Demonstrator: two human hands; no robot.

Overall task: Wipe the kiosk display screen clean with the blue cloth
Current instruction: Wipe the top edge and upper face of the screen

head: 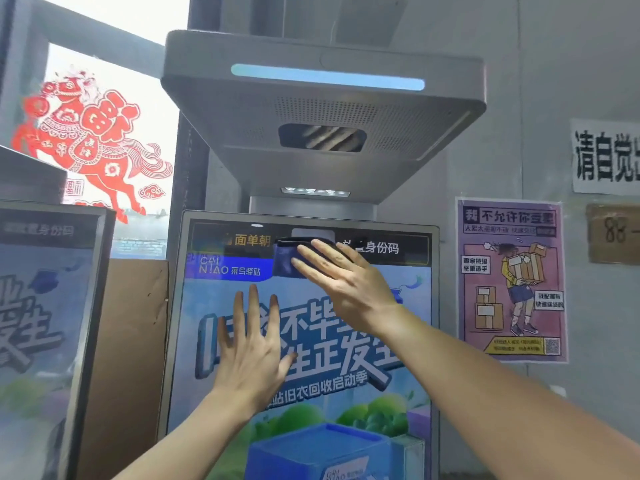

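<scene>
Two bare forearms rise from the frame's lower edge; left hand and right hand wear no sleeves, gloves or jewellery.

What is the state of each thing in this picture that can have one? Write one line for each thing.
Kiosk screen: switched on, showing an advert.
Blue cloth: folded, pressed flat against the top of the screen.
Right hand: open, fingers straight, pressing the cloth.
Left hand: open, fingers spread, flat on the screen.
Light bar: lit pale blue.
Second screen: switched on.
Purple poster: stuck flat to the wall.
</scene>
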